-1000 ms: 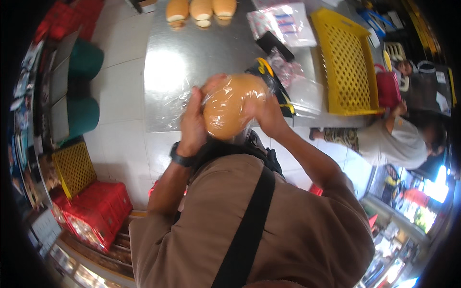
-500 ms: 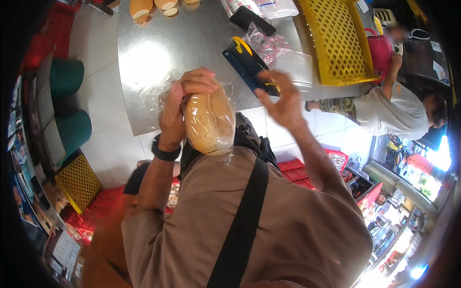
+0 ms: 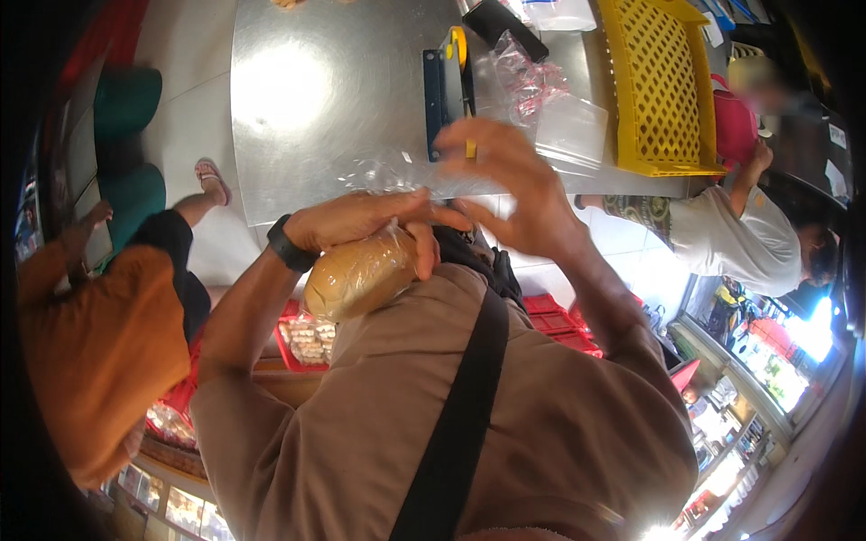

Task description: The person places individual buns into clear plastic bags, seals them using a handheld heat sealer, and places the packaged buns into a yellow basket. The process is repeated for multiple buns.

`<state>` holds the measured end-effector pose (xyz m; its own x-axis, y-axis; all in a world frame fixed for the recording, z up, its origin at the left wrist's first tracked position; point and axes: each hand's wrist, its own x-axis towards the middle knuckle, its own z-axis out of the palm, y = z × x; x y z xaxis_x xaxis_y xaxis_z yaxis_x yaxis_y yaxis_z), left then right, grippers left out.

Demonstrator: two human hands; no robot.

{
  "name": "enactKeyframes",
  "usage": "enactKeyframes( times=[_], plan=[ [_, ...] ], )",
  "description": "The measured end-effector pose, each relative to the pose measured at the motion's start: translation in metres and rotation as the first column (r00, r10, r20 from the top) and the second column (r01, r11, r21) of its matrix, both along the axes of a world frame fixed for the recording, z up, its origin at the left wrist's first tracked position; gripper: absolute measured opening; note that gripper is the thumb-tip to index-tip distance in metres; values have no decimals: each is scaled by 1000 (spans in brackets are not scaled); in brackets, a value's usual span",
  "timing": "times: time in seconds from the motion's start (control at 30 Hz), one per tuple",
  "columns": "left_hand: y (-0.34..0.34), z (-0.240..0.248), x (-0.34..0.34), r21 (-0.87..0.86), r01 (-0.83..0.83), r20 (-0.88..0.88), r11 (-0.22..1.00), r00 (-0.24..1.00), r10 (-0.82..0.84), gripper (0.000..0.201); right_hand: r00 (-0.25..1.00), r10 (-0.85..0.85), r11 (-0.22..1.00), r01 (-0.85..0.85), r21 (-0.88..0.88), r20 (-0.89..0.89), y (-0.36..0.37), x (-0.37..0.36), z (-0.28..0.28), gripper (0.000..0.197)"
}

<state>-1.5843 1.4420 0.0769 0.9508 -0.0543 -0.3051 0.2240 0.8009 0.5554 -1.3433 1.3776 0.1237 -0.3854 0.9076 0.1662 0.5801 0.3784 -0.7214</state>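
One left hand and one right hand make two. There is one bagged loaf, one watch and one shoulder strap. One desk carries one black phone, one blue-and-yellow tool and one yellow crate. Elsewhere there is one pink bag, and two green rounded things. Other people number two. Red crates number at least three; overlap hides the exact count.

The fisheye head view looks down closely on both hands.
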Motion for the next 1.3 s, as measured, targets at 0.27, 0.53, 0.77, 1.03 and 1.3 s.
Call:
enactKeyframes(
  times=[0.27,0.53,0.77,1.03,1.3],
  plan=[
    [-18,-12,31,-401,160,406,902,914,19,42,918,358,867,-395,304,172,9,-15,6,24],
    [6,20,61,883,381,-337,-275,921,197,34,945,205,976,-179,-120,255,14,23,-48,14],
    [21,-21,101,801,445,-313,-400,881,354,38,1000,-15,951,22,-310,26,34,69,-91,20],
    [11,-109,111,751,474,-286,-460,861,420,35,984,-120,837,27,-547,-136,31,77,-170,14],
    [4,-135,106,803,411,-207,-433,872,444,32,978,-174,884,102,-457,-119,15,68,-206,19]
  ],
)
